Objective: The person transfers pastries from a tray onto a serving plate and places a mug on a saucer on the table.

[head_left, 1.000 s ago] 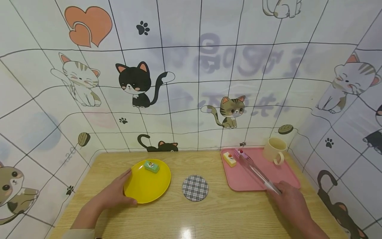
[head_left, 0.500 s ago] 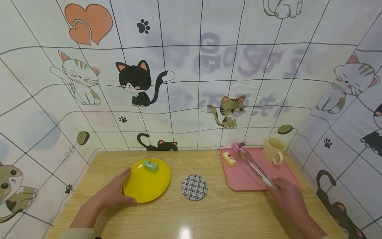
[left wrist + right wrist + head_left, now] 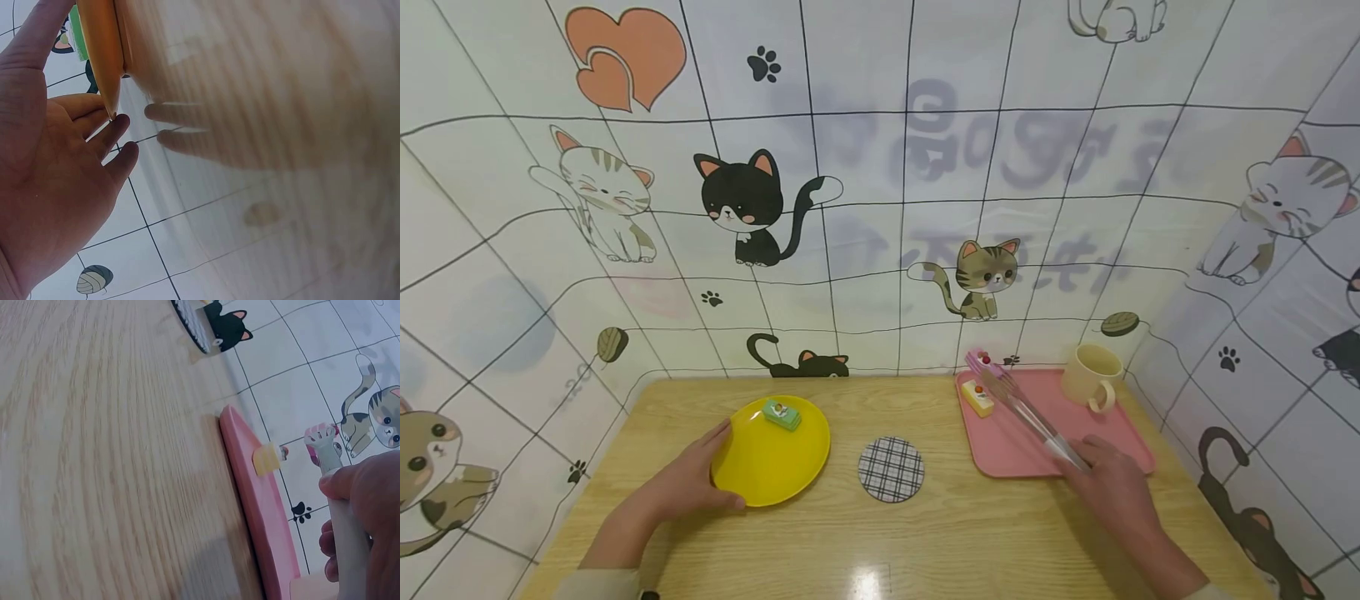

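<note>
My left hand (image 3: 688,479) rests against the left side of a yellow plate (image 3: 771,467), thumb near the front rim and fingers farther back along it. A green toy cake slice (image 3: 782,414) lies near the plate's far edge. My right hand (image 3: 1108,483) grips the handle of tongs (image 3: 1033,417). Between the tongs' tips is a pink-purple toy cake slice (image 3: 315,444), lifted above the far left corner of a pink tray (image 3: 1060,454). A yellow toy cake slice (image 3: 977,398) lies on that tray just below the tongs' tips.
A cream mug (image 3: 1092,377) stands at the back right of the tray. The round checked coaster (image 3: 891,469) lies mid-table between plate and tray. A cat-print wall covering (image 3: 865,292) rises right behind the wooden table (image 3: 820,550).
My right hand has lifted the tongs with the pink-purple cake slice up and to the left, from the tray to above its far left corner. The left hand stays at the plate.
</note>
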Demonstrator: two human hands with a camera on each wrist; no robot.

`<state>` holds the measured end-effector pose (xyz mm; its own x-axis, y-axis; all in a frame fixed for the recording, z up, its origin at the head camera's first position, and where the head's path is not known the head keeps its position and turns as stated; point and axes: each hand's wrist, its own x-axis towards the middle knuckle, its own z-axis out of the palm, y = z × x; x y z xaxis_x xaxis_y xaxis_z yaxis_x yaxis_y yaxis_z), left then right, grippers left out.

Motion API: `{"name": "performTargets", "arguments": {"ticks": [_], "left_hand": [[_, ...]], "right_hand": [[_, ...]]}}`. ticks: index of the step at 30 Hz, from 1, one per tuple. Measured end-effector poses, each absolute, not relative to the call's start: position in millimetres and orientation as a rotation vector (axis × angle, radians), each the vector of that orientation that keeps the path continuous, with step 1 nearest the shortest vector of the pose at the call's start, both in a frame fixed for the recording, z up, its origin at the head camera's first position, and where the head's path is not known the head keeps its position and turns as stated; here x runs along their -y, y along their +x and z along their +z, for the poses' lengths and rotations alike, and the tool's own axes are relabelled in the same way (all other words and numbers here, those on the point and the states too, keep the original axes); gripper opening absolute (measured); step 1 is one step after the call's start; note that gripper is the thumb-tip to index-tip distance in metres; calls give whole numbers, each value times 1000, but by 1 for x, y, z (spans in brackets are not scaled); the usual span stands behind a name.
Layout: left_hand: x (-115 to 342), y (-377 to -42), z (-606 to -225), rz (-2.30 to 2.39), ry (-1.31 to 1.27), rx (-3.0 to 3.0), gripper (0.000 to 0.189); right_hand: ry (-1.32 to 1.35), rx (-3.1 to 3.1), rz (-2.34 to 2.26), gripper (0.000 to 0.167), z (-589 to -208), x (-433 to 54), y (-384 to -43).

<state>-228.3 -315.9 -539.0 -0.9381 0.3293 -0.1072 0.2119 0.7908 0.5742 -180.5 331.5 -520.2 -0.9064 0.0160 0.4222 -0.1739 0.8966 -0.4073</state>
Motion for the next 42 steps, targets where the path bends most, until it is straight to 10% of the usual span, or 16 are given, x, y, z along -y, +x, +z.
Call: {"name": "performTargets", "arguments": {"ticks": [42], "left_hand": [[315, -229, -538, 850, 441, -2797, 133]], "right_hand": [[447, 2690, 667, 40, -493, -228, -192]]}}
